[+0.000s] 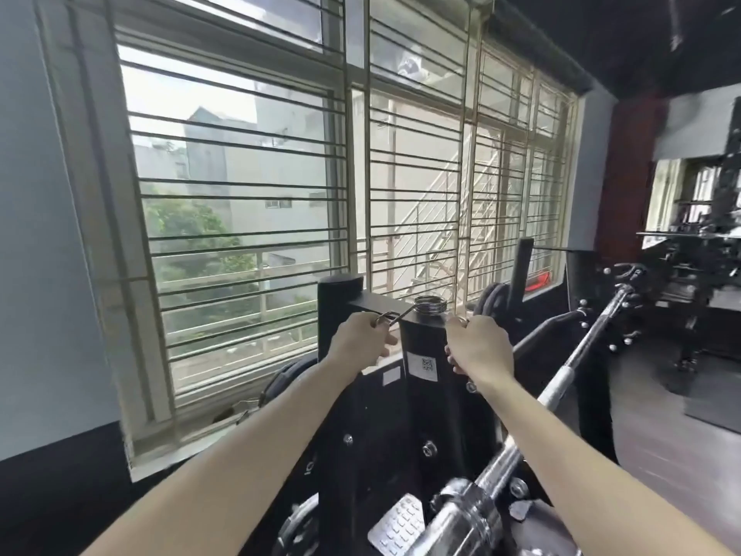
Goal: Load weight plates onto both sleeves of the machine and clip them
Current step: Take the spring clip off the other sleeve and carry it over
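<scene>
A coiled steel spring clip [430, 303] sits on the top end of the machine's black square post [424, 339]. The left hand [361, 342] pinches one wire handle in curled fingers; the right hand [479, 347] grips the other, mostly hidden behind the post. A knurled chrome bar [561, 389] slants below, blurred.

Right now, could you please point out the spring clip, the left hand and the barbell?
spring clip [430, 303]: head view, on its wire coil.
left hand [359, 339]: head view, back of hand.
barbell [561, 385]: head view, on its steel shaft.
</scene>
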Tool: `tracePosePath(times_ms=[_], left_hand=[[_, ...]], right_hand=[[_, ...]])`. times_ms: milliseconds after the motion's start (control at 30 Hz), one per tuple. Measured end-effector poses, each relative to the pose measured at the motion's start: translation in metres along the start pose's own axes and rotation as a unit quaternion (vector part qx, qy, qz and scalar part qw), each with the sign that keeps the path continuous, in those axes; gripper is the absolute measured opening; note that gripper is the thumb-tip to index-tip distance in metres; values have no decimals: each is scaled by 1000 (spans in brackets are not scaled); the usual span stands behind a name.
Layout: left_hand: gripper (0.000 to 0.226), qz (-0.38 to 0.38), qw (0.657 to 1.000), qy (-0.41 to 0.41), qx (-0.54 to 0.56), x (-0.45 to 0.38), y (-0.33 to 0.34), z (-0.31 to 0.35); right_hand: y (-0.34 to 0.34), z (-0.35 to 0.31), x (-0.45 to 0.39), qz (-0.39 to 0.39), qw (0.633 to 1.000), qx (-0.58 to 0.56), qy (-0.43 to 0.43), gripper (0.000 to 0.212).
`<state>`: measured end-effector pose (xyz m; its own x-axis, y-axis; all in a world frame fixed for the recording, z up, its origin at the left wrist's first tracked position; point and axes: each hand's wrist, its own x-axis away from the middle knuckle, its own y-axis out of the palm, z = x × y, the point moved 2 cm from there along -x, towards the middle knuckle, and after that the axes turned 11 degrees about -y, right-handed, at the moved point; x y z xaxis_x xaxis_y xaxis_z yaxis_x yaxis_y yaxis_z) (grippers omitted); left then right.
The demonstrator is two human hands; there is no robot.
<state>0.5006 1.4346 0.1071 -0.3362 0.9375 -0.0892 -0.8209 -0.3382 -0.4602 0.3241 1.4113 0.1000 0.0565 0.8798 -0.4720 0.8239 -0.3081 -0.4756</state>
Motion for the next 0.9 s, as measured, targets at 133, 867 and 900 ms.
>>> tracePosePath(times_ms=[133, 867, 900], left_hand=[[20, -19, 1000, -1, -1, -7, 1, -7], [25, -72, 997, 25, -3, -2, 25, -4], [25, -73, 997, 24, -17, 0, 26, -3]], right_hand=[[-7, -5, 3, -4, 998, -44, 44, 47], [-16, 18, 6, 48, 991, -102, 74, 18], [-15, 21, 6, 44, 991, -103, 78, 14]])
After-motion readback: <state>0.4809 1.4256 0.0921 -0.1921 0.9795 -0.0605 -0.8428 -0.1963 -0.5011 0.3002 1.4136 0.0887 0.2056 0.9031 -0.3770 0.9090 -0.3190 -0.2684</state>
